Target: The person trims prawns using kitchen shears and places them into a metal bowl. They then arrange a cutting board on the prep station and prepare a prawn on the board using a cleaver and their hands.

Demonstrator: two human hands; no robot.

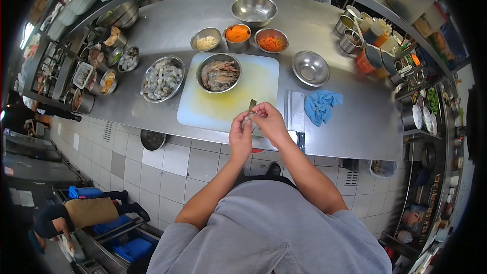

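Observation:
Both my hands are closed on one shrimp (252, 104) above the front edge of the white cutting board (195, 109). My left hand (240, 131) pinches it from the left, and my right hand (270, 123) grips it from the right. Its greyish-green end sticks up between the fingers; the rest is mostly covered. On the board stands a metal bowl (201, 84) of whole shrimp (221, 75) with heads and shells. A second metal bowl (181, 90), left of the board, holds peeled grey shrimp (161, 78).
Right of the board lie a cleaver (295, 111) and a crumpled blue cloth (321, 106). A metal bowl (310, 67) sits behind them. Bowls of orange slices (237, 33), orange shreds (272, 42) and pale pieces (206, 42) line the back. Another person (86, 212) bends at lower left.

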